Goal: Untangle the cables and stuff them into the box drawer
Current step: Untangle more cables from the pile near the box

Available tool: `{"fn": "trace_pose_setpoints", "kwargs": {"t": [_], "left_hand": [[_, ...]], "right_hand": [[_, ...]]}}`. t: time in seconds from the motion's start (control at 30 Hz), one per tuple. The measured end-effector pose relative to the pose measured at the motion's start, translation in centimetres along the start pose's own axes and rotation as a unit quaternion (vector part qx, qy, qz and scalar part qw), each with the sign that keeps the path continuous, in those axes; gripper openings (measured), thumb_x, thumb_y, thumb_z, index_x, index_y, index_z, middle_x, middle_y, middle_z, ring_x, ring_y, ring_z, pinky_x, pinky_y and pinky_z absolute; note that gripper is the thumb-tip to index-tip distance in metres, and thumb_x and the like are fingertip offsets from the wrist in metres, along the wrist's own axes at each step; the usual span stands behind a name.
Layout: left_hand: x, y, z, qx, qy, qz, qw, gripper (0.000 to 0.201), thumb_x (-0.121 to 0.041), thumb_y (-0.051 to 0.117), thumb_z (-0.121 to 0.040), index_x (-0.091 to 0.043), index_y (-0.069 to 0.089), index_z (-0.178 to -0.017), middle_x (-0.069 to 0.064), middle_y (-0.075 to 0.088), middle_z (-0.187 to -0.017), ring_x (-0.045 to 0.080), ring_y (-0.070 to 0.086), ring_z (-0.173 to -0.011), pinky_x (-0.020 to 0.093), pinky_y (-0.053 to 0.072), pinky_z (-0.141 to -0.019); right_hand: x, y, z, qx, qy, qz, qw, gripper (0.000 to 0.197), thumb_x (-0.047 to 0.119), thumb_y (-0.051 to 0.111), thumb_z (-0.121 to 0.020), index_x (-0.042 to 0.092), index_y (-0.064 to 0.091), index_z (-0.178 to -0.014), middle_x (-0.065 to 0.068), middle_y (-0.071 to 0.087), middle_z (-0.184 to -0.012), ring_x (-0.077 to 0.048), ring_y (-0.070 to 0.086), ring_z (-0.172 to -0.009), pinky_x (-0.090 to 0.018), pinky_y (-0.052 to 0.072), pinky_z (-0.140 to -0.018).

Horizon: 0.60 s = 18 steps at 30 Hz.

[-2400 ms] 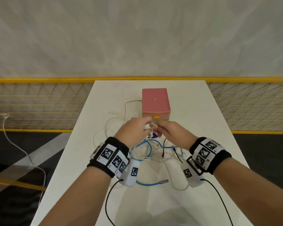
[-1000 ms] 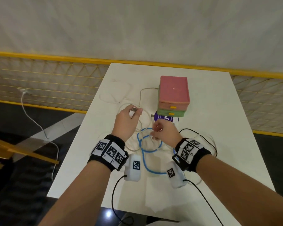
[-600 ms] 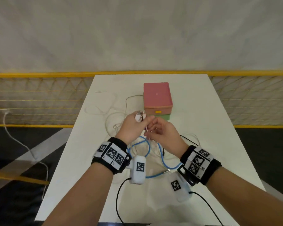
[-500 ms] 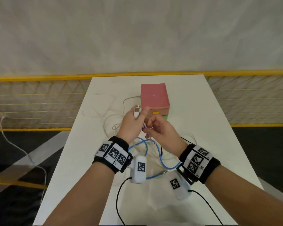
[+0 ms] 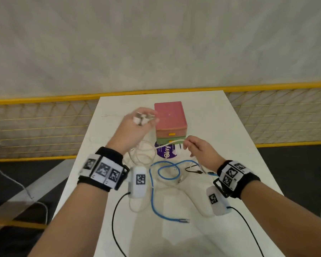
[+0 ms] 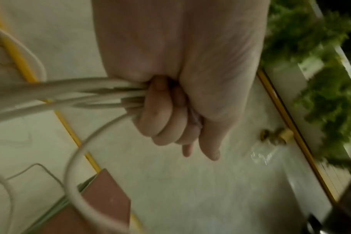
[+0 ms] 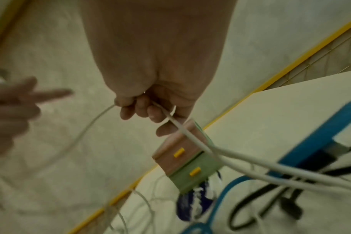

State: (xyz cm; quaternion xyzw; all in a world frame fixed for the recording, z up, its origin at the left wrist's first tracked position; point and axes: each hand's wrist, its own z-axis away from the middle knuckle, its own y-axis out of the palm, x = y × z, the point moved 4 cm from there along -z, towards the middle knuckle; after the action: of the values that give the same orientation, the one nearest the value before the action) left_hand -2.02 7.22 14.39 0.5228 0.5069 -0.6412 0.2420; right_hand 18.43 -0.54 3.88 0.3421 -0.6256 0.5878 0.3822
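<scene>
A pink box (image 5: 170, 117) with a shut pink drawer and a shut green drawer (image 5: 170, 140) stands mid-table. My left hand (image 5: 143, 117) is raised to the left of the box and grips a bunch of white cable (image 6: 70, 88) with its plug. My right hand (image 5: 188, 145) pinches the same white cable (image 5: 167, 149) in front of the green drawer. The cable stretches between the two hands. A blue cable (image 5: 156, 182) and a black cable (image 5: 195, 169) lie looped on the table (image 5: 220, 127) below my hands.
A purple sticker (image 5: 165, 153) lies in front of the box. More thin white cable (image 5: 107, 115) trails toward the table's far left. A yellow mesh fence (image 5: 35, 127) runs behind the table, and a white cord (image 5: 0, 169) hangs from it on the left.
My left hand has risen and moved away to the left with the white plug. The right hand has shifted right and lower, so the white cable spans between them.
</scene>
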Motion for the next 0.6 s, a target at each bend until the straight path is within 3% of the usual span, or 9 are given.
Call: {"fn": "trace_pose_setpoints", "kwargs": {"t": [0.1,0.17,0.2,0.27,0.3,0.37,0.47,0.53,0.6], "left_hand": [[1.0,4.1,0.7,0.106,0.002,-0.115,0.988,0.033,-0.042,0.059,-0.092,-0.036,0.060,-0.125,-0.021,0.057,-0.104,0.002,0.056,-0.089,0.019,0.042,-0.074],[1.6,5.8,0.9,0.131,-0.001,-0.114,0.985,0.029,-0.043,0.056,-0.095,-0.033,0.061,-0.122,-0.017,0.062,-0.092,0.006,0.060,-0.089,0.023,0.043,-0.071],[1.8,5.9,0.8,0.110,-0.018,-0.099,0.989,0.031,-0.047,0.054,-0.094,-0.030,0.061,-0.120,-0.013,0.064,-0.087,0.012,0.064,-0.089,0.026,0.045,-0.066],[2.1,4.6,-0.1,0.013,-0.071,-0.049,0.996,0.047,-0.058,0.052,-0.090,-0.024,0.057,-0.123,0.005,0.066,-0.100,0.026,0.066,-0.099,0.037,0.054,-0.070],[2.4,3.6,-0.7,-0.042,-0.092,0.000,0.995,0.049,-0.060,0.052,-0.089,-0.024,0.056,-0.122,0.011,0.064,-0.105,0.026,0.067,-0.091,0.037,0.056,-0.065],[2.8,0.8,-1.7,-0.157,-0.115,0.134,0.972,0.043,-0.059,0.058,-0.086,-0.023,0.056,-0.111,0.005,0.057,-0.094,0.012,0.056,-0.063,0.024,0.045,-0.048],[3.1,-1.9,-2.3,-0.248,-0.068,0.166,0.952,0.027,-0.047,0.063,-0.087,-0.024,0.058,-0.099,-0.008,0.051,-0.071,0.012,0.047,-0.058,0.028,0.042,-0.057],[2.0,-1.1,-1.5,-0.239,0.005,0.065,0.969,0.019,-0.035,0.061,-0.092,-0.036,0.057,-0.111,-0.022,0.057,-0.087,0.008,0.056,-0.075,0.028,0.049,-0.074],[1.1,1.7,-0.3,-0.142,0.052,-0.017,0.988,0.043,-0.032,0.058,-0.095,-0.045,0.044,-0.134,-0.038,0.055,-0.098,-0.011,0.057,-0.083,0.007,0.045,-0.077]], "right_hand": [[3.3,-0.5,-0.9,-0.029,-0.060,-0.027,0.997,0.022,0.013,0.042,-0.099,0.015,0.057,-0.085,0.003,0.051,-0.070,-0.007,0.045,-0.058,-0.017,0.043,-0.058],[5.0,-0.5,-1.2,-0.025,-0.090,-0.035,0.995,0.019,0.013,0.042,-0.100,0.010,0.057,-0.089,-0.004,0.051,-0.072,-0.014,0.045,-0.059,-0.023,0.042,-0.057],[5.4,-0.6,-1.2,-0.021,-0.099,-0.034,0.994,0.019,0.013,0.041,-0.100,0.012,0.056,-0.088,-0.003,0.049,-0.069,-0.016,0.044,-0.058,-0.024,0.040,-0.056],[5.1,-0.5,-1.1,-0.007,-0.098,-0.028,0.995,0.020,0.017,0.039,-0.101,0.012,0.054,-0.087,-0.004,0.043,-0.065,-0.018,0.040,-0.058,-0.025,0.038,-0.056],[4.4,-0.5,-0.9,0.002,-0.085,-0.024,0.996,0.022,0.019,0.038,-0.101,0.011,0.053,-0.087,-0.005,0.040,-0.065,-0.018,0.038,-0.058,-0.028,0.037,-0.056],[2.0,-0.4,-0.4,0.016,-0.049,-0.008,0.999,0.025,0.022,0.037,-0.101,0.012,0.052,-0.085,-0.002,0.036,-0.065,-0.013,0.035,-0.057,-0.031,0.035,-0.057],[-0.1,-0.1,0.5,0.024,-0.021,0.033,0.999,0.025,0.025,0.037,-0.101,0.018,0.052,-0.082,0.001,0.037,-0.066,-0.010,0.034,-0.058,-0.024,0.034,-0.059],[0.3,0.1,0.6,0.020,-0.031,0.043,0.998,0.025,0.026,0.037,-0.101,0.019,0.053,-0.082,0.001,0.037,-0.067,-0.007,0.033,-0.058,-0.019,0.032,-0.058],[1.6,0.3,0.3,0.015,-0.050,0.037,0.998,0.024,0.024,0.038,-0.101,0.017,0.054,-0.084,0.002,0.036,-0.065,-0.005,0.033,-0.056,-0.017,0.031,-0.057]]}}
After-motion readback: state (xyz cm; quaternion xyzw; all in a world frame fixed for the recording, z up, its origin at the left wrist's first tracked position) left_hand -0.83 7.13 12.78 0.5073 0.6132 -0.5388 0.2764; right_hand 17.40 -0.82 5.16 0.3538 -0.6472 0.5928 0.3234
